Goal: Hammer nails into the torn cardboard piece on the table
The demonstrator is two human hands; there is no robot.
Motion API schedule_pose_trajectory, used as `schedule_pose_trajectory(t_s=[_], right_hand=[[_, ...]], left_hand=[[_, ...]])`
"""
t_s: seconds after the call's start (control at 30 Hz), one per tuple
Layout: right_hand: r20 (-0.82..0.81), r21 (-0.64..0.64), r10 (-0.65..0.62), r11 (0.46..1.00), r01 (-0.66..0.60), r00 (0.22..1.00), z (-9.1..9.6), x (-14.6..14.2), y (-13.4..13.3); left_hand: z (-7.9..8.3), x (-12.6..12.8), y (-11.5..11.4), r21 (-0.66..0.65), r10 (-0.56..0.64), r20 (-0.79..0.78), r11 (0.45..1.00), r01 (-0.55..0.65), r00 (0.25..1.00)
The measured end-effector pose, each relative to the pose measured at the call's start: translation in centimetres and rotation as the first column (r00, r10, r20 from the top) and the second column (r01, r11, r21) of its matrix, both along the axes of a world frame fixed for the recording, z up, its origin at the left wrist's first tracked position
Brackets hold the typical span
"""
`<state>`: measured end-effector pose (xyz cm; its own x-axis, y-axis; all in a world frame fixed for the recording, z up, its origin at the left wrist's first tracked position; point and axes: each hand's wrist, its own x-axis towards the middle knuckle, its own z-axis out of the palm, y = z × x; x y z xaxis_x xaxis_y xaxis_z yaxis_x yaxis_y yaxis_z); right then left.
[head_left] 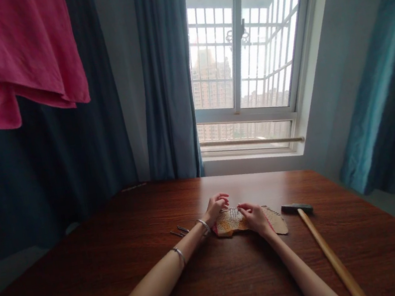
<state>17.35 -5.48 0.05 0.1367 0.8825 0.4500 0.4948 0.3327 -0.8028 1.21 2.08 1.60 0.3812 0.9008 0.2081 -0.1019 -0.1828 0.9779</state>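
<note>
My right hand [255, 217] pinches a thin metal nail [237, 209] between thumb and fingertips. The nail stands upright over a yellow-and-white spotted piece [229, 225]. A short row of similar nails [232, 212] stands up from that piece, just left of the pinched one. Under and beside it lies brown cardboard [280, 225] with a jagged edge and some pink along it. My left hand [215, 208] rests at the piece's far left edge, fingers loosely bent and apart, with nothing visible in them. Bangles circle the left wrist and forearm.
A few loose nails [179, 231] lie left of the spotted piece. To the right is a hammer [323, 243] with a dark head and long wooden handle. The brown wooden table [147, 277] reaches toward a window, curtains and a hanging pink cloth [11, 53].
</note>
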Motion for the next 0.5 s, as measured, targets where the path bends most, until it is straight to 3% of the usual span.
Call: schedule_pose_trajectory(t_s=[0.13, 0.5], right_hand=[[0.023, 0.006, -0.004, 1.0, 0.004, 1.0, 0.1, -0.07, -0.02], [0.065, 0.02, 0.002, 1.0, -0.003, 0.998, -0.1, -0.22, -0.04]], left_hand=[[-0.16, 0.3, -0.26, 0.018, -0.044, 0.051, 0.999, 0.043, 0.998], [-0.8, -0.2, -0.98, 0.145, -0.131, -0.187, 0.977, 0.159, 0.974]])
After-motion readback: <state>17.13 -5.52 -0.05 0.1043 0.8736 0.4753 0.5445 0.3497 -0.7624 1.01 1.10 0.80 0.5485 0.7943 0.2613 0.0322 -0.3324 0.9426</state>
